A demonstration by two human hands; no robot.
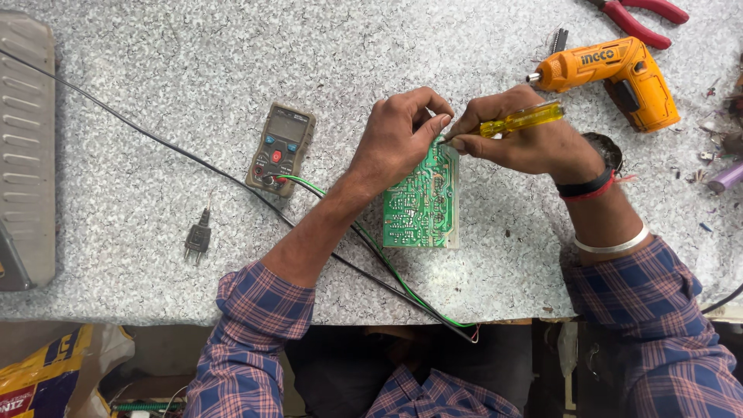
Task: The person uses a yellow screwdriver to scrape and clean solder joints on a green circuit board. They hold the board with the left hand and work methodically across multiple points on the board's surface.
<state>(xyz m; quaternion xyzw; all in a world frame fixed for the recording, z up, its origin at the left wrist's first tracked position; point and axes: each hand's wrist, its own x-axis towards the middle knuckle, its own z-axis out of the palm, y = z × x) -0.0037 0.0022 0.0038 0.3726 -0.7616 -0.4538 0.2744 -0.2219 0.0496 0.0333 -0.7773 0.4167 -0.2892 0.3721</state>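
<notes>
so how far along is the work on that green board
Done: circuit board lies solder side up, multimeter set aside. In hand: left hand steadies its top edge, right hand works the yellow screwdriver there. Left: cannot tell; orange power driver lies unused.

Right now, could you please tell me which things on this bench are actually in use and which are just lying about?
In use:
- green circuit board, steadied at its top edge by the left hand
- yellow-handled screwdriver, gripped in the right hand, tip at the board's top edge

Lying about:
- multimeter
- orange cordless screwdriver
- red-handled pliers
- black plug
- grey vented cover
</notes>
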